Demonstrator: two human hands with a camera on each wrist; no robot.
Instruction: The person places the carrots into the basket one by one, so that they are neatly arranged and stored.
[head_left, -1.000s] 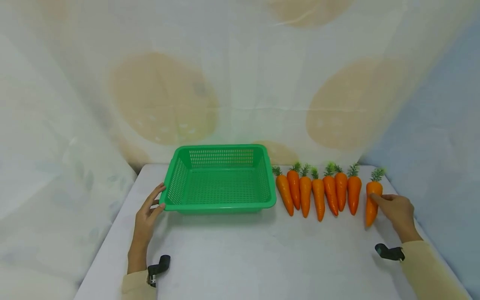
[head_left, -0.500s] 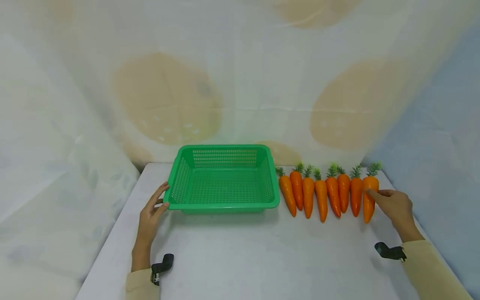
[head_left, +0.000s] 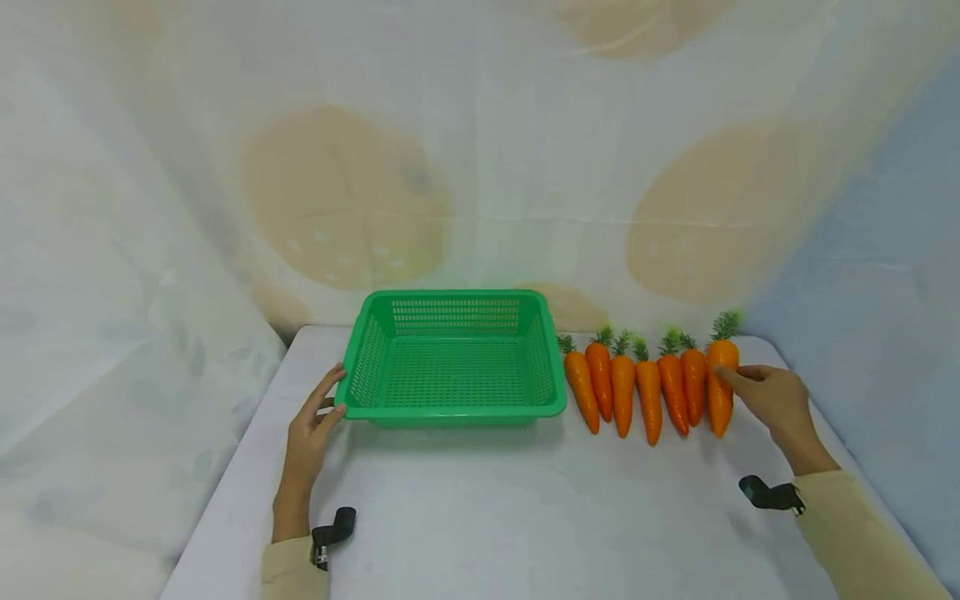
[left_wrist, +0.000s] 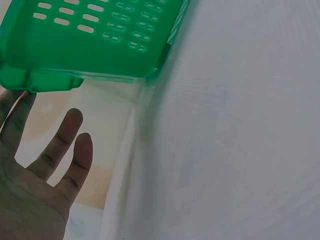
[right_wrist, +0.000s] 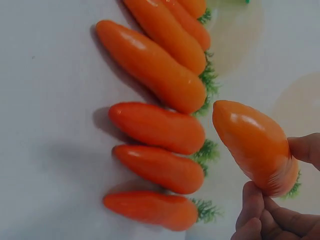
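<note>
My right hand pinches an orange carrot with a green leafy top, thumb on one side and fingers on the other. In the right wrist view the held carrot hangs raised beside the row. It overlaps the row's right end in the head view, hiding the carrot behind it. Several more carrots lie side by side, tips toward me. On the left, a green plastic basket with slotted walls holds nothing. My left hand touches its left rim with extended fingertips, the lower fingers spread free below the rim.
A white-covered table carries the basket and carrots. Patterned cloth hangs behind it, and bluish cloth closes off the right side. The leftmost carrot lies close to the basket's right wall.
My right hand has carried its carrot leftward and slightly up from the right end, over the last carrot of the row. The left hand stays at the basket rim; the head view shifts slightly.
</note>
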